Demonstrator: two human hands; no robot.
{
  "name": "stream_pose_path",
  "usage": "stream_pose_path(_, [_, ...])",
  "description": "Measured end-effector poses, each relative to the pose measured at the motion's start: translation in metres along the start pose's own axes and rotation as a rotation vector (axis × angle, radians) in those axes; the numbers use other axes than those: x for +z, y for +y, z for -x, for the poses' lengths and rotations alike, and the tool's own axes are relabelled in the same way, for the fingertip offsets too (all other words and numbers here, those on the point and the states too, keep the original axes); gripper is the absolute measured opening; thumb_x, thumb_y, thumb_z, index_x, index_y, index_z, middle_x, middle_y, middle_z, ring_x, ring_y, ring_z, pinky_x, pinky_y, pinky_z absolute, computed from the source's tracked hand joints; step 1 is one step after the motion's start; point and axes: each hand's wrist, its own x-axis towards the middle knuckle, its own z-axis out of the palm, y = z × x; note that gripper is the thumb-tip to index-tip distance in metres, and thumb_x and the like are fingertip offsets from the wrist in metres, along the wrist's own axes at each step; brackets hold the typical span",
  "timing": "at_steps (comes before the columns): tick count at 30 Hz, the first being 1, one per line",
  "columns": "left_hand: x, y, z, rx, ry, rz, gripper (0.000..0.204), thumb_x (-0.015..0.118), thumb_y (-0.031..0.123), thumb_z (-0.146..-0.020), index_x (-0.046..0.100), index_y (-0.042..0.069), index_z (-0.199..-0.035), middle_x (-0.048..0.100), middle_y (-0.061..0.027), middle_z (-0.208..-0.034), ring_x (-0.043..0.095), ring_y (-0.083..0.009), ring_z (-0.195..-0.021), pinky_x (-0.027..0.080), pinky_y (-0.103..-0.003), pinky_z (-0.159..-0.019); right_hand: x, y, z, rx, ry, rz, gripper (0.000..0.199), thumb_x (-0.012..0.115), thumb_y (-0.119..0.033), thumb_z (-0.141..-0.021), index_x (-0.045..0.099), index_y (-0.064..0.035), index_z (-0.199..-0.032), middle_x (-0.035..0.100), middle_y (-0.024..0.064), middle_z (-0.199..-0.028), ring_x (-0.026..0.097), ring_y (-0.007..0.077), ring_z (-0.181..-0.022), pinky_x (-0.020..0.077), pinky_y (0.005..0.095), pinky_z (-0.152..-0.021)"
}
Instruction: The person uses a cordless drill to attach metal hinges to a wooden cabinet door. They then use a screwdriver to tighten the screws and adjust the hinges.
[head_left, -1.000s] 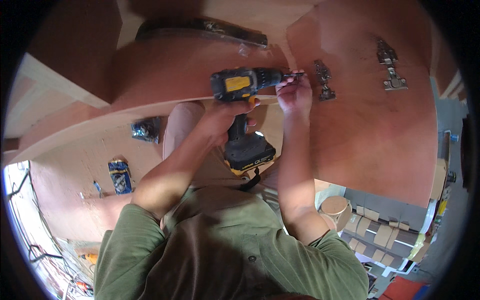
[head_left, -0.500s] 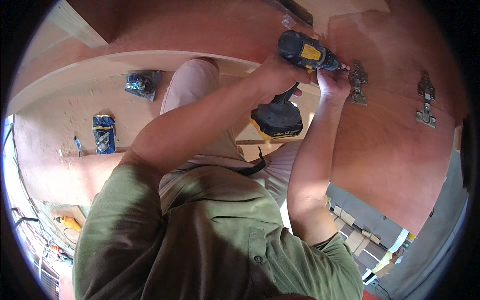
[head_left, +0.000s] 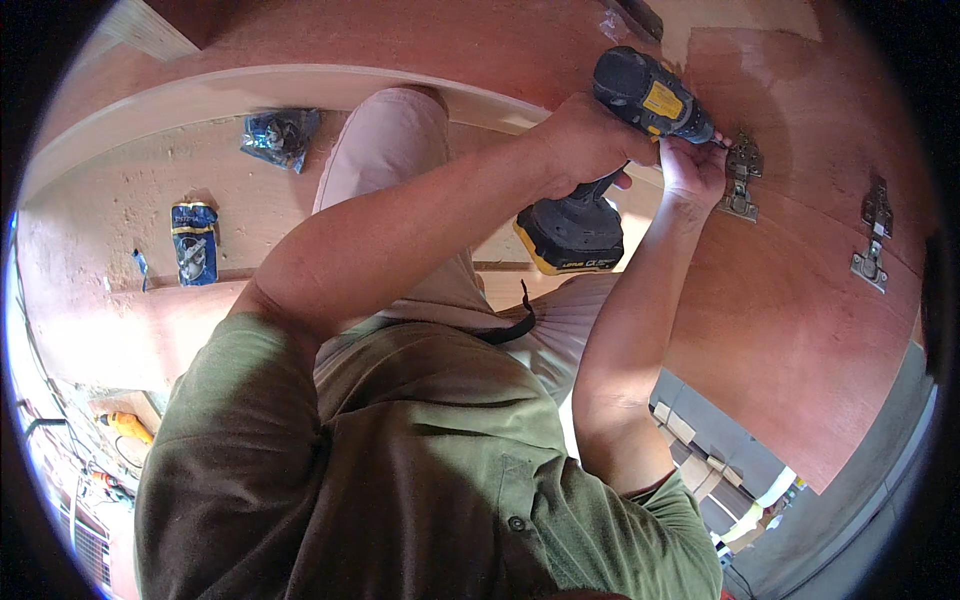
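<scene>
The left hand (head_left: 590, 145) was closed round the grip of the drill (head_left: 652, 98), which lay tilted with its nose toward the near hinge (head_left: 741, 185); the right hand (head_left: 694, 172) was partly curled, palm up, under the drill's nose, its fingertips at the bit and just beside the hinge; whether it gripped the bit, a screw or nothing could not be told; the step in hand was judged to be lining up the bit at the hinge's upper plate; the next move called for a square seat of the tip, steady pressure from the left hand and the right fingers kept clear of rotation; the hinge lay on the reddish panel (head_left: 780, 320), with the far hinge (head_left: 873, 240) well apart on its right; on the board to the left lay a clear packet (head_left: 281, 138) and a blue packet (head_left: 195, 245); the bit's tip, the trigger finger and any screw were hidden or too small to make out; a dark object (head_left: 640, 18) was cut off at the upper edge; the yellow tool (head_left: 127, 427) at lower left was small and distorted by the lens.
</scene>
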Motion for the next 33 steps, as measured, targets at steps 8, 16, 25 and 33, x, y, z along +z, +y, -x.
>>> stream_pose_path(8, [-0.002, -0.006, 0.001, 0.013, -0.023, 0.025, 0.039, 0.070, 0.004, -0.068, 0.063, 0.007, -0.107, 0.066, -0.0050, -0.095, 0.062, -0.0162, -0.085, 0.055, -0.032, -0.061, -0.005, -0.011, -0.003, 0.043, -0.079, -0.011, 0.017, 0.053, -0.016, -0.079, 0.060, -0.0163, -0.064, 0.065, -0.0008, -0.069, 0.063, 0.0146, -0.081, 0.0382, 0.0447, -0.093])
stream_pose_path(16, [0.002, -0.010, -0.002, 0.056, 0.034, 0.071, 0.032, 0.072, 0.003, -0.066, 0.067, -0.002, -0.097, 0.066, -0.0097, -0.086, 0.062, -0.0168, -0.071, 0.055, -0.030, -0.055, -0.005, -0.015, -0.008, 0.063, -0.052, 0.021, 0.015, 0.054, -0.017, -0.079, 0.060, -0.0145, -0.065, 0.067, 0.0036, -0.075, 0.063, 0.0190, -0.088, 0.0356, 0.0486, -0.098])
stream_pose_path(25, [0.001, -0.007, -0.002, -0.016, 0.054, 0.014, 0.031, 0.071, 0.004, -0.066, 0.066, -0.002, -0.096, 0.066, -0.0086, -0.082, 0.061, -0.0167, -0.067, 0.054, -0.031, -0.055, -0.005, -0.013, -0.009, 0.029, 0.012, -0.005, 0.011, 0.055, -0.017, -0.080, 0.062, -0.0117, -0.075, 0.069, 0.0059, -0.085, 0.060, 0.0221, -0.100, 0.0291, 0.0518, -0.100])
stream_pose_path(33, [-0.001, 0.000, -0.006, 0.021, -0.012, -0.103, 0.037, 0.071, 0.006, -0.069, 0.064, 0.005, -0.106, 0.067, -0.0052, -0.092, 0.062, -0.0159, -0.078, 0.055, -0.030, -0.058, -0.013, -0.022, -0.019, 0.016, -0.013, 0.023, 0.012, 0.054, -0.016, -0.082, 0.063, -0.0105, -0.077, 0.069, 0.0069, -0.090, 0.055, 0.0226, -0.109, 0.0276, 0.0507, -0.102])
